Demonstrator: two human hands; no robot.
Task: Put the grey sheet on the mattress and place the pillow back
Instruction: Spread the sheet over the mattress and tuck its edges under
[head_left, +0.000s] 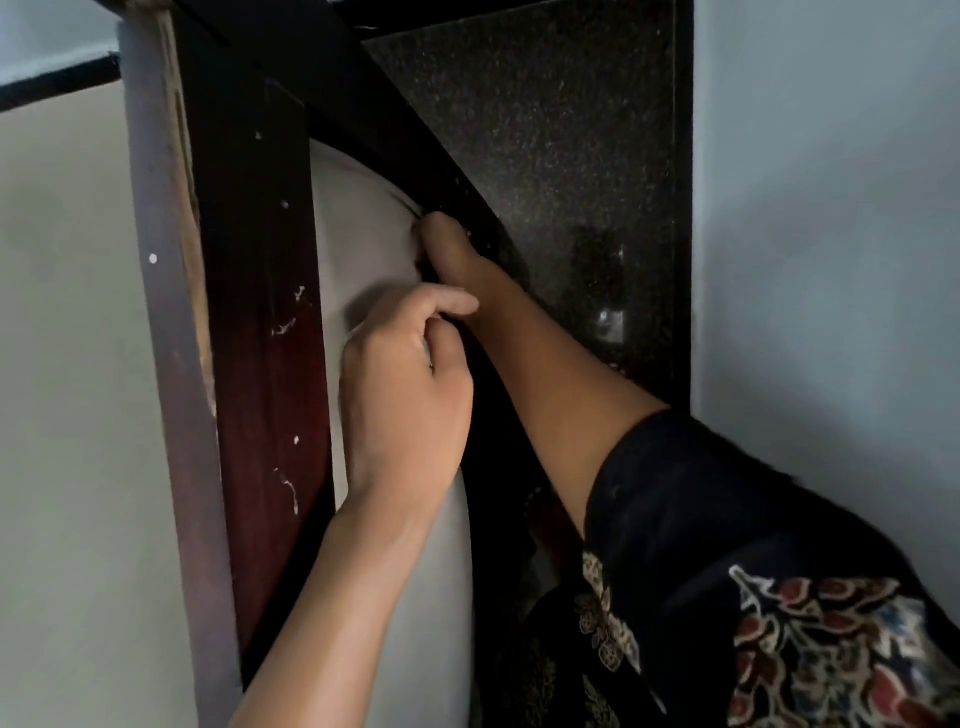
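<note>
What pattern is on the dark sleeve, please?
Red, cream and blue floral print on the black sleeve, head view.

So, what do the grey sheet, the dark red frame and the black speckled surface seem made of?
Grey sheet: soft matte fabric, creased. Frame: probably wood under a dark red-brown varnish, with pale scratches or specks. Speckled surface: looks like polished granite or similar stone, showing fine pale flecks and a reflection.

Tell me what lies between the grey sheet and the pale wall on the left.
The head view shows a dark reddish wooden board, scuffed with white marks, standing between the grey sheet and the pale wall; its lighter edge faces the wall.
</note>
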